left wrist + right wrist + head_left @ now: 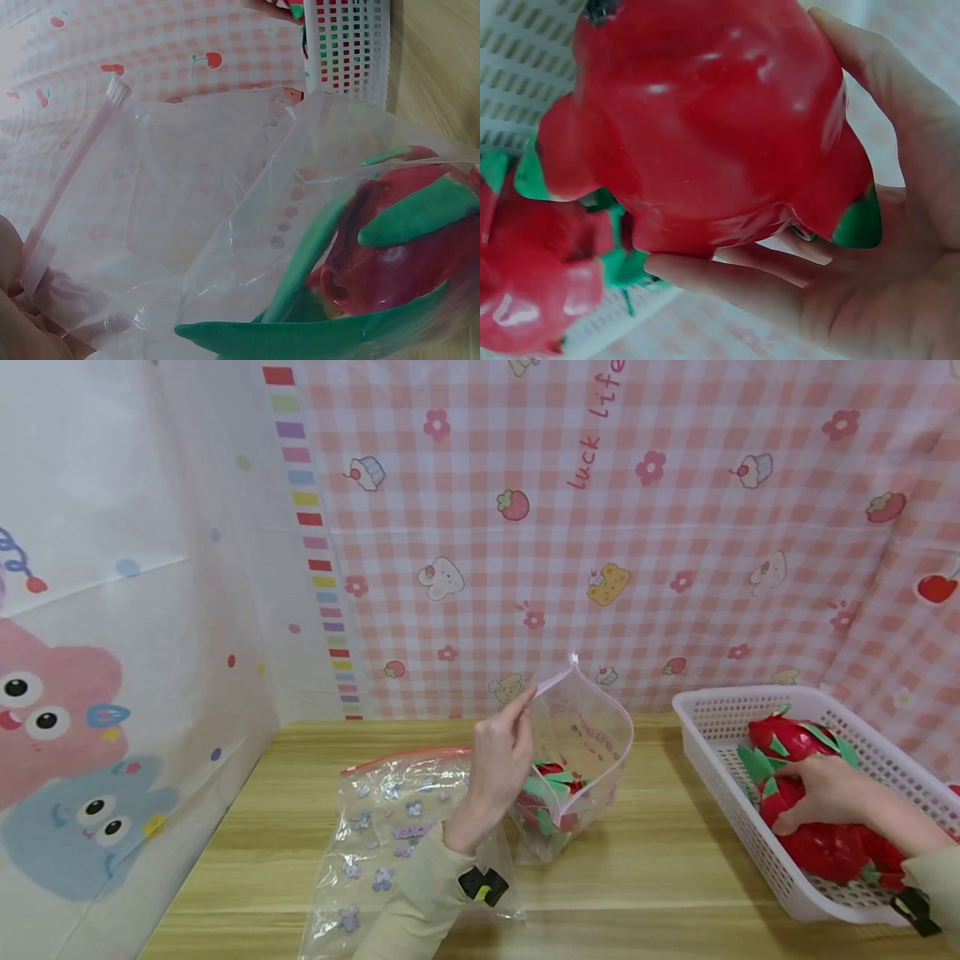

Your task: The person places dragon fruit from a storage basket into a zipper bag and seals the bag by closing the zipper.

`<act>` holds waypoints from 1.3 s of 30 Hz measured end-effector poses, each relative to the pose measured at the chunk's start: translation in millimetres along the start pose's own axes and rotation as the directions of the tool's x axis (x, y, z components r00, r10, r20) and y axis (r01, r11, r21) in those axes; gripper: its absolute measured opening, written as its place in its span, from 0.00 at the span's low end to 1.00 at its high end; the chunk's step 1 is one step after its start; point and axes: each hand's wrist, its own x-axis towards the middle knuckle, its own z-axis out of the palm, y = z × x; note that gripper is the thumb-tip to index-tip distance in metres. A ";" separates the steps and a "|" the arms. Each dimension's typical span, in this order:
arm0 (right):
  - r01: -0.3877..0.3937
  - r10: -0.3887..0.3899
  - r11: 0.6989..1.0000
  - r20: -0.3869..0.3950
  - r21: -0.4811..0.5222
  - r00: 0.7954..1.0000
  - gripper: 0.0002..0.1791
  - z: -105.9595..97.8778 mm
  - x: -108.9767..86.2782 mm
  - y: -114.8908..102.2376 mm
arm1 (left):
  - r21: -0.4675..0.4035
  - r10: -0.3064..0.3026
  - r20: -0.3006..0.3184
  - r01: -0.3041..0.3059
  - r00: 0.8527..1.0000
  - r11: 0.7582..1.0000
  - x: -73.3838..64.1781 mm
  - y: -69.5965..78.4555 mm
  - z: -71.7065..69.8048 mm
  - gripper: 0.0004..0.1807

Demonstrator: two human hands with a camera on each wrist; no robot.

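Note:
My left hand (498, 768) pinches the rim of a clear zip bag (607, 722) with a pink zip edge, and the bag's mouth gapes wide. Inside it, low down, lies a red dragon fruit (397, 262) with green leaf tips. On the right, my right hand (828, 793) reaches into a white basket (720, 785). Its thumb and fingers curl round another dragon fruit (712, 127), glossy red with green-tipped scales. Beside that one in the right wrist view sits a further dragon fruit (532, 277).
A second clear zip bag (375, 852), printed with small purple figures and edged in red-orange, lies flat on the wooden table (645, 885) under the left forearm. More dragon fruits (795, 739) fill the basket. A checked cloth (465, 543) hangs behind the table.

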 end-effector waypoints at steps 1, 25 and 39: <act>0.003 -0.003 1.000 -0.026 0.002 1.000 0.45 -3.2 -0.7 -1.3 | -0.003 -0.014 0.003 0.014 1.000 1.000 0.3 0.8 -0.7 0.18; 0.021 0.033 0.996 -0.554 0.090 0.832 0.48 -20.9 -5.2 -58.4 | 0.007 -0.078 0.022 0.078 0.997 0.997 -0.7 -1.4 -4.4 0.18; 0.183 -0.140 0.983 -0.718 -0.018 0.682 0.45 -31.6 -9.5 -103.0 | 0.007 -0.077 0.003 0.077 0.997 0.997 -1.1 -4.0 -5.0 0.19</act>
